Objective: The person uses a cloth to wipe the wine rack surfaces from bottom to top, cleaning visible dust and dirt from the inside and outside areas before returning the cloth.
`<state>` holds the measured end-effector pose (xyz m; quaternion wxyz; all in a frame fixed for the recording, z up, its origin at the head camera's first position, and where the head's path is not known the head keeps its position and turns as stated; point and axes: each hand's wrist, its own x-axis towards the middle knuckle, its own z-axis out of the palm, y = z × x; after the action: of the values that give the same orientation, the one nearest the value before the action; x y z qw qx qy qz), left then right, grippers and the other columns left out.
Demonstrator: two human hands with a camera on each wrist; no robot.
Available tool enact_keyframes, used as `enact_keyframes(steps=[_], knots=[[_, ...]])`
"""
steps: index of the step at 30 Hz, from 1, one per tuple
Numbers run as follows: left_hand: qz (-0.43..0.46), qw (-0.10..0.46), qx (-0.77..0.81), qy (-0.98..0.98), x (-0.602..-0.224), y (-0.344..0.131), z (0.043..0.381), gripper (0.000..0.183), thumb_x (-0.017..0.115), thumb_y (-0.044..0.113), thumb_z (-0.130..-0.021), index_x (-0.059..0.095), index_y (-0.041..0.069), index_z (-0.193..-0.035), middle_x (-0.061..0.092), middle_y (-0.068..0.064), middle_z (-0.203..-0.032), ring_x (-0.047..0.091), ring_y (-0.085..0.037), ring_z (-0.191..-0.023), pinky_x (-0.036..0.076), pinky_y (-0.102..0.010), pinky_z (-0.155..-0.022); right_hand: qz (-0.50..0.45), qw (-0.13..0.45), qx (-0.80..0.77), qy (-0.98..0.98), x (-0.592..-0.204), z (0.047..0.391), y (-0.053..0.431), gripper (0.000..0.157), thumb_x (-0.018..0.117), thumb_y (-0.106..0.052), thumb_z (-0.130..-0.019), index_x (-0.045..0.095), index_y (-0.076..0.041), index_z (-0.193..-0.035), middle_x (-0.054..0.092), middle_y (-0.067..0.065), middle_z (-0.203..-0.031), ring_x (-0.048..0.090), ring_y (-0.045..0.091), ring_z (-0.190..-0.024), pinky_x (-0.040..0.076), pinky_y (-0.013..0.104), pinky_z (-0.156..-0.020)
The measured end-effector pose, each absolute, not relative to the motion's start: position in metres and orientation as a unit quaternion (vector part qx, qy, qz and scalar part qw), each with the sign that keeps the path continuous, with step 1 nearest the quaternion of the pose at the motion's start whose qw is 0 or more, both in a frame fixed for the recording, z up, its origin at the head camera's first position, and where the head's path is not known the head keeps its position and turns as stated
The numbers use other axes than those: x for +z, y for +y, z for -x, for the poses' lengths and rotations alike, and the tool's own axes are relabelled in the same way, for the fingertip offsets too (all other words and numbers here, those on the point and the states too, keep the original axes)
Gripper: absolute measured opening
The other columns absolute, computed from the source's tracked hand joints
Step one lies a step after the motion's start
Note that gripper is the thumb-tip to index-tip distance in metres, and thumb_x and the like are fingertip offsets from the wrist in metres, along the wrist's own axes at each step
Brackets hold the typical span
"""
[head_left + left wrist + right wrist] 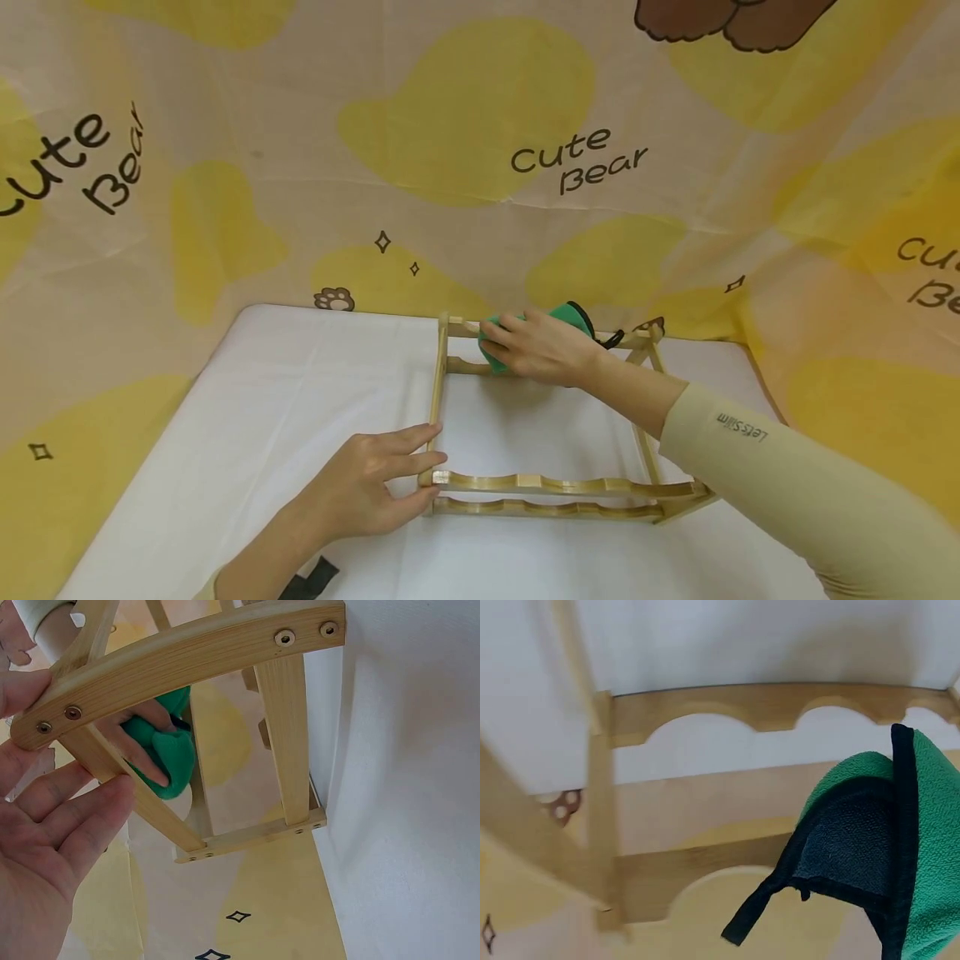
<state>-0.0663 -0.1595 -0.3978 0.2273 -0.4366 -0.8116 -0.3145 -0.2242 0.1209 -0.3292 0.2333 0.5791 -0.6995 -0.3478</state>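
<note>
A pale wooden rack (577,485) with scalloped rails stands on the white surface. My left hand (367,487) holds its near left corner, thumb and fingers on either side of the wood. In the left wrist view the rack's side bar (187,664) shows its bolts close to those fingers. At the far top rail (461,327), my right hand (551,350) grips a green cloth (573,315) with black edging and a dark strap, pressed over the rail. The right wrist view shows the cloth's dark inner side (847,840); the right fingers are out of that view.
A black object (311,579) lies at the near edge, partly hidden by the left forearm. Behind the white tabletop (300,375) hangs a yellow and beige printed curtain (450,108). More scalloped rail (772,705) runs along the back of the rack.
</note>
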Motion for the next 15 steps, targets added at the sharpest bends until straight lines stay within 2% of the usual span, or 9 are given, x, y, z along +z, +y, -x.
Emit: enact_keyframes(steps=[5,11,15], knots=[[0.437,0.227,-0.317,-0.810,-0.397,-0.159,0.066,0.036,0.090,0.011,-0.070,0.083,0.008,-0.106,0.074,-0.019,-0.122,0.078,-0.027,-0.098,0.064,-0.031,-0.078,-0.577,0.215,-0.352,-0.705,-0.325,0.226,0.140,0.054,0.079,-0.023,-0.095,0.060,-0.014,-0.144,0.053,0.014,-0.144,0.051,0.023,-0.093,0.055,0.026,-0.070],[0.441,0.233,-0.319,-0.806,-0.399,-0.158,0.066,0.037,0.091,0.011,-0.069,0.083,0.008,-0.105,0.074,-0.020,-0.122,0.078,-0.026,-0.098,0.064,-0.031,-0.078,-0.576,0.207,-0.353,-0.708,-0.324,0.227,0.161,0.051,0.079,-0.022,-0.096,0.062,-0.014,-0.143,0.054,0.014,-0.141,0.049,0.022,-0.090,0.052,0.024,-0.066],[0.441,0.235,-0.320,-0.805,-0.399,-0.158,0.066,0.036,0.090,0.011,-0.069,0.083,0.008,-0.104,0.074,-0.020,-0.121,0.078,-0.026,-0.097,0.064,-0.031,-0.078,-0.575,0.198,-0.343,-0.715,-0.325,0.227,0.174,0.051,0.080,-0.020,-0.094,0.064,-0.015,-0.142,0.055,0.014,-0.140,0.051,0.024,-0.092,0.053,0.026,-0.066]])
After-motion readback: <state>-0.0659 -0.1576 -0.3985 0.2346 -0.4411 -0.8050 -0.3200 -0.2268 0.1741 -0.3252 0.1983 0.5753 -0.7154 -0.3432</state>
